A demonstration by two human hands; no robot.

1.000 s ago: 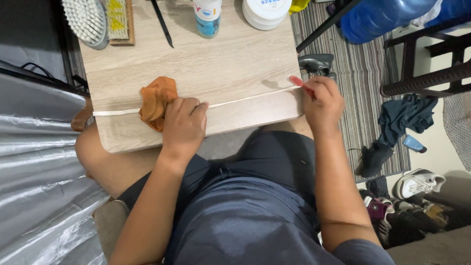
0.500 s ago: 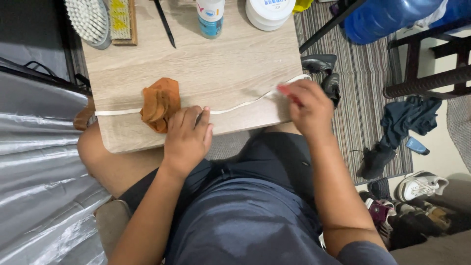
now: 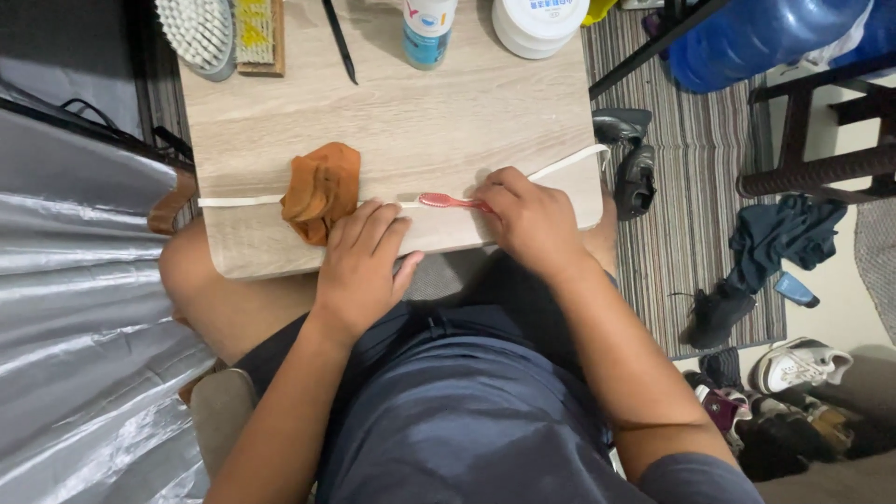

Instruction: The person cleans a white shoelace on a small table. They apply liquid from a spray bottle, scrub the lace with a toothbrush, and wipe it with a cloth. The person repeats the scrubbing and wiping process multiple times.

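Slim pink plastic toothbrush lies flat on the pale wood-grain worktop, just right of the crumpled orange cloth and over a flat white lace; right hand grip closed on its handle, left hand fingers spread, pressing flat, holding nothing.

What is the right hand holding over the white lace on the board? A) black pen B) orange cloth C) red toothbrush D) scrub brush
C: the right hand grips a red toothbrush laid along the white lace, while the orange cloth sits by the left hand.
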